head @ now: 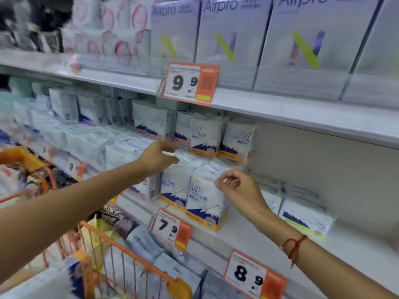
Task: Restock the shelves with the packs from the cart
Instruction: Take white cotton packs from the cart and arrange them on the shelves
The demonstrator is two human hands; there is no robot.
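Just beside right hand (239, 188): pack (205, 199).

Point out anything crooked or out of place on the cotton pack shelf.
The front orange-banded pack leans over the shelf edge, out of line with its neighbours. The yellow-banded pack lies flat, unlike the upright rest.

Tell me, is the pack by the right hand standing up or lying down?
Standing up. The front pack sits upright on the shelf, label facing out, beside the right hand.

Orange price tags (191, 83) read 9.9, 7.9, 8.9.
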